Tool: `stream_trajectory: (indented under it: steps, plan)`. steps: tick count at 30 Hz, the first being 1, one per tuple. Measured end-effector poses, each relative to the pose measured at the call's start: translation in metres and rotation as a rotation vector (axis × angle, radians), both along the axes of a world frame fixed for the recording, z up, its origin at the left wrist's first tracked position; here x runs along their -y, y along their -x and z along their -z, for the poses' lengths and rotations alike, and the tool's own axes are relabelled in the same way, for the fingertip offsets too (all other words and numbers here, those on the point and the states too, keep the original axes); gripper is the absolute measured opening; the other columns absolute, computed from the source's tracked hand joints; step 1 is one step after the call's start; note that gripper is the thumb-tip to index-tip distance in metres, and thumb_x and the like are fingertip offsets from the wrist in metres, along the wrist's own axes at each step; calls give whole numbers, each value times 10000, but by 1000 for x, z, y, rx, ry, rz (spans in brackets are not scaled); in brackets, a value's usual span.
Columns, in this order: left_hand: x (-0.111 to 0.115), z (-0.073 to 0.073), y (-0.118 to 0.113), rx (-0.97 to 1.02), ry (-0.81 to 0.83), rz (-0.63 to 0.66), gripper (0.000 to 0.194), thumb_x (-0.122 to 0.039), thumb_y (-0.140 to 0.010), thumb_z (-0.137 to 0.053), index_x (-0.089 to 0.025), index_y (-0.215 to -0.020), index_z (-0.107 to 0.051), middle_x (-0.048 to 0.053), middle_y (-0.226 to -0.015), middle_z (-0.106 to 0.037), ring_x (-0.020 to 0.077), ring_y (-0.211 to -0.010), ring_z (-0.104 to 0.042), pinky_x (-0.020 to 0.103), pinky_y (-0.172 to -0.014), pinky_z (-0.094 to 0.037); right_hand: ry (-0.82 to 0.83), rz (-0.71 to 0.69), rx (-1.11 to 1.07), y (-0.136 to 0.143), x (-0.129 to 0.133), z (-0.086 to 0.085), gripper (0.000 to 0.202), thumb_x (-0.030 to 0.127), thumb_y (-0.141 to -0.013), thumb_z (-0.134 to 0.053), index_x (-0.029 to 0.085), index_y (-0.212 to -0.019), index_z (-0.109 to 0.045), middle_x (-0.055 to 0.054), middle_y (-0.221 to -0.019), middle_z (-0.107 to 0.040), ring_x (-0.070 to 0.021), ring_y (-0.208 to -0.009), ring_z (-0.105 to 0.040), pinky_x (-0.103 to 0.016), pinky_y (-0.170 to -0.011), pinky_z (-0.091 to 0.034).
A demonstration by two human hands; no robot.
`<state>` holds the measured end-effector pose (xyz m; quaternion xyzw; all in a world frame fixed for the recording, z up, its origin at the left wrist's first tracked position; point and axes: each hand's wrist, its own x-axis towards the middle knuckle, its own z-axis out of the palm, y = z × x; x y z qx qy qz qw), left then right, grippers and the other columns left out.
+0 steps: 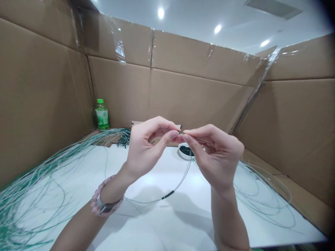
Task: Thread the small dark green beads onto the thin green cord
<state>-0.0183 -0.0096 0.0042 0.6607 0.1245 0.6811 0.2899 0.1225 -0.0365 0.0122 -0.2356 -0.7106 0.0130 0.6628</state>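
My left hand [149, 148] is raised over the white table, thumb and index finger pinching a tiny dark piece [179, 132]. Close against it, my right hand [216, 153] is closed in a pinch on a thin wire end, the tips nearly touching. From beside the right hand, thin wires [187, 170] curve down toward the table, with a row of small black pieces [168, 195] around them. Behind the hands stands a white bowl [180, 153] of dark small parts [186, 150], partly covered by the right hand.
Bundled green and white wires [47, 177] spread over the left side, and looser wires [264, 202] loop at the right. A green bottle [102, 116] stands at the back left. Cardboard walls [199, 101] enclose the white table [146, 223].
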Motion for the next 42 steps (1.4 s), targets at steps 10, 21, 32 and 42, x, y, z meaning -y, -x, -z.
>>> stream_trajectory:
  steps: [10, 21, 32, 42]
  plan:
    - [-2, 2, -12, 176, 200, 240, 97, -277, -778, -706, -186, -746, -693, -15, -655, -640, 50, -545, -589, 128, -523, -523, -19, -66, -80, 6, 2, 1, 172, 48, -779, -667, 208, -844, -669, 30, -751, -713, -113, -642, -691, -236, -611, -619]
    - [0, 1, -18, 251, 331, 364, 124, -288, -717, -763, -179, -717, -703, -28, -668, -636, 31, -553, -575, 111, -525, -506, 9, -41, -83, 6, 5, 1, 152, 56, -780, -666, 197, -835, -663, 13, -757, -712, -111, -624, -673, -250, -600, -615]
    - [-2, 6, -16, 193, 209, 278, 90, -281, -778, -708, -196, -753, -694, -12, -666, -644, 60, -587, -602, 139, -549, -526, -16, 8, -50, 4, 5, 1, 167, 61, -771, -674, 212, -842, -658, 27, -750, -716, -122, -634, -684, -243, -591, -617]
    - [2, -1, -3, -1, 51, 91, 28, -206, -773, -703, -180, -764, -708, -3, -709, -647, 62, -572, -612, 142, -531, -521, -81, 50, 70, -3, 2, -1, 253, 31, -750, -679, 263, -851, -670, 74, -714, -700, -88, -645, -684, -174, -592, -586]
